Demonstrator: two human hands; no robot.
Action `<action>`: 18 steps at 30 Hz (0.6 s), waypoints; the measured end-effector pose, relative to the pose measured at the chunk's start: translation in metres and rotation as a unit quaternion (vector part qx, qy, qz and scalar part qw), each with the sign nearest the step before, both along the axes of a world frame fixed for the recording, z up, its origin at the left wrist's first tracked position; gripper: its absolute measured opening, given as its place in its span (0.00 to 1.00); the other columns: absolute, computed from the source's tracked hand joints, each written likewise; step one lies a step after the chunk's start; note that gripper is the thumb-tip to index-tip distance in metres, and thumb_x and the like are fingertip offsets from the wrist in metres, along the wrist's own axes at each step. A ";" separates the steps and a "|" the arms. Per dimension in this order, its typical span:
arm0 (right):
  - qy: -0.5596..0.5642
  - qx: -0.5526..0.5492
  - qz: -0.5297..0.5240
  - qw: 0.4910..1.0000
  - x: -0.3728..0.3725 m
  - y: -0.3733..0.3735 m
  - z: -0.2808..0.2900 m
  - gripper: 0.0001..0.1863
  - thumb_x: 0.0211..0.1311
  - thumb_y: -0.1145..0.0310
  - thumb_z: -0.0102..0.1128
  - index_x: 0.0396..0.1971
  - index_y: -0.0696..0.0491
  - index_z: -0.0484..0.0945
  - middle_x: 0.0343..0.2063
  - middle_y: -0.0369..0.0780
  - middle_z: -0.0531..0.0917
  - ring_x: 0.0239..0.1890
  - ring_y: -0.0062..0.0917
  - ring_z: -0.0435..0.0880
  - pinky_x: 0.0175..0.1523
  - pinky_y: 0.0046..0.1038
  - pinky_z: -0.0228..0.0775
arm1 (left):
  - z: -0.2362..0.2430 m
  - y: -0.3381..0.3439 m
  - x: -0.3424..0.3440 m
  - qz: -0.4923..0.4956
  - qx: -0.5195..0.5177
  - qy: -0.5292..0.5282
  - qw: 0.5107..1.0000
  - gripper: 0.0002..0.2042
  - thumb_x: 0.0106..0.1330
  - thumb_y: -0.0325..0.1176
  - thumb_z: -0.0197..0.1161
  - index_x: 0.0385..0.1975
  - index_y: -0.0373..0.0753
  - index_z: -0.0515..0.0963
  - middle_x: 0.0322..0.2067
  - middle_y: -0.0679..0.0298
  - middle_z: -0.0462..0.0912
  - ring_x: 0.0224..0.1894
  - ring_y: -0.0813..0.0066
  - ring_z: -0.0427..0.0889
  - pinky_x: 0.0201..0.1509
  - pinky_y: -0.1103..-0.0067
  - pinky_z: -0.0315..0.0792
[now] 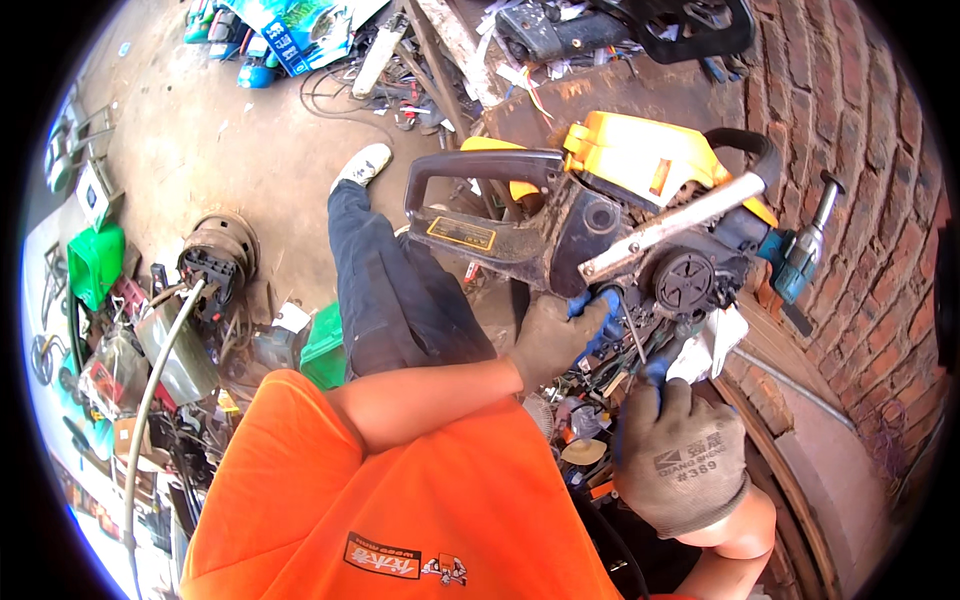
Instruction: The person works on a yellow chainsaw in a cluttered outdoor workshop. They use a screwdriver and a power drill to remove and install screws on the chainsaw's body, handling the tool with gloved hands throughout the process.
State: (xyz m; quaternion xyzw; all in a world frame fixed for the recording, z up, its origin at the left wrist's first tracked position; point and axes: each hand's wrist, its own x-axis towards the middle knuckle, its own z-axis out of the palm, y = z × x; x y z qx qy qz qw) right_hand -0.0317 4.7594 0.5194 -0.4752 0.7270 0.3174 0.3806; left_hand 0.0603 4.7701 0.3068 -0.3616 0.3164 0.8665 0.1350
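Note:
A chainsaw with a yellow top cover and black handles stands in front of me, its side turned up. Across it lies a pale, worn metal bar, above a round dark part. My left hand, in a grey glove with blue fingers, is closed by the saw's lower edge around the upper end of a thin metal rod. Nearer me, my gloved right hand has its fingers closed at a white crumpled piece, cloth or paper. The right fingertips are partly hidden.
A teal power tool stands by the brick wall at right. Small tools and parts lie crowded below the saw. A rusty wheel rim and a green container are at left. Packages lie at the back.

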 end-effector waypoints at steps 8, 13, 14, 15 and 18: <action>0.113 -0.284 -0.508 0.806 0.015 0.081 0.031 0.13 0.53 0.79 0.63 0.40 0.62 0.82 0.33 0.50 0.87 0.35 0.35 0.90 0.43 0.31 0.79 | 0.011 0.005 -0.014 0.069 0.127 -0.047 0.988 0.18 0.71 0.44 0.62 0.34 0.30 0.83 0.26 0.62 0.86 0.25 0.76 0.84 0.25 0.81 0.74; 0.053 -0.412 -0.633 0.653 0.051 0.148 0.013 0.19 0.57 0.83 0.62 0.50 0.69 0.77 0.40 0.47 0.86 0.44 0.24 0.85 0.51 0.26 0.76 | 0.011 -0.001 -0.016 0.012 0.096 -0.045 0.994 0.22 0.72 0.48 0.60 0.37 0.30 0.83 0.26 0.58 0.86 0.26 0.73 0.85 0.26 0.80 0.78; 0.051 -0.420 -0.647 0.634 0.058 0.157 0.008 0.19 0.57 0.83 0.61 0.51 0.69 0.77 0.41 0.46 0.86 0.45 0.23 0.84 0.52 0.25 0.76 | 0.013 -0.004 -0.016 0.003 0.094 -0.047 0.994 0.23 0.73 0.49 0.59 0.37 0.30 0.83 0.26 0.58 0.85 0.26 0.73 0.85 0.26 0.80 0.78; 0.050 -0.429 -0.663 0.611 0.065 0.167 0.001 0.20 0.58 0.84 0.61 0.52 0.69 0.76 0.42 0.45 0.85 0.45 0.22 0.84 0.52 0.25 0.75 | 0.019 -0.014 -0.016 -0.048 0.107 -0.044 0.992 0.25 0.74 0.51 0.57 0.41 0.29 0.82 0.29 0.57 0.86 0.29 0.71 0.87 0.27 0.80 0.79; 0.025 -0.462 -0.712 0.528 0.087 0.178 -0.015 0.22 0.58 0.84 0.62 0.55 0.68 0.75 0.44 0.44 0.85 0.46 0.20 0.82 0.52 0.22 0.74 | -0.009 -0.013 -0.003 -0.057 0.119 0.045 0.990 0.26 0.74 0.52 0.55 0.47 0.29 0.80 0.35 0.58 0.86 0.32 0.70 0.87 0.31 0.79 0.81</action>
